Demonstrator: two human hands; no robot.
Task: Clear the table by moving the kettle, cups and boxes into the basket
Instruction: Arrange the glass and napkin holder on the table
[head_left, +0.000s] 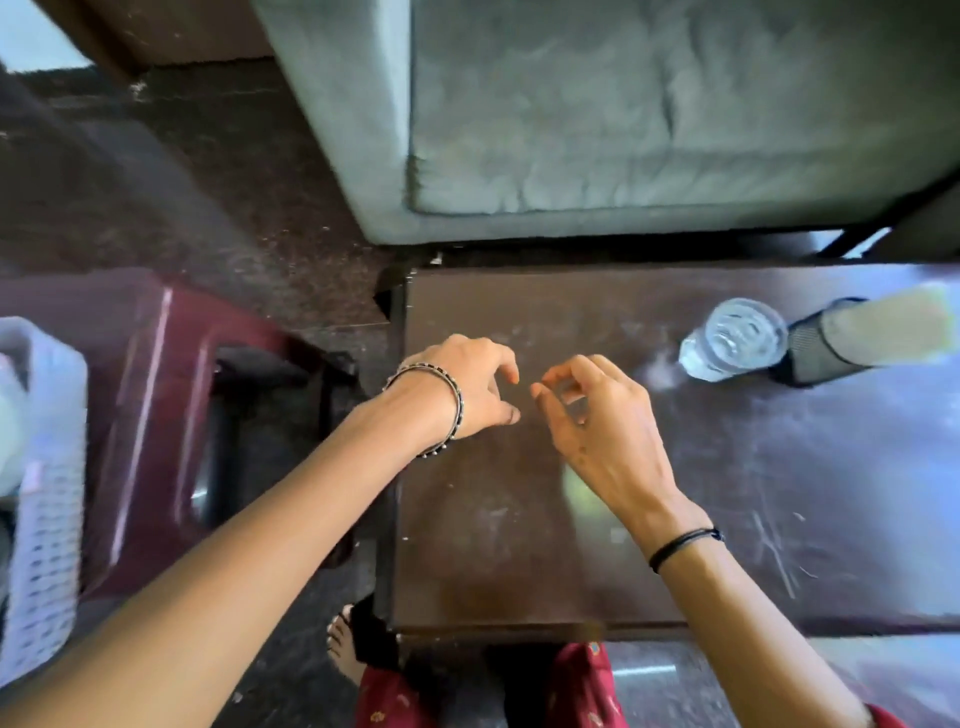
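Both hands hover over the left end of the dark table (727, 493), the left hand (470, 387) and right hand (597, 421) close together with fingers loosely curled, holding nothing. A clear glass cup (737, 338) stands near the table's far edge towards its right end, touching or just beside a black mesh holder (821, 348) with a pale flat object in it, too blurred to identify. The white basket (44, 493) sits off the table's left end, beside a maroon stool (156, 415), its contents indistinct.

Scuffed glossy wood table (519, 519); perforated plastic basket (47, 493).
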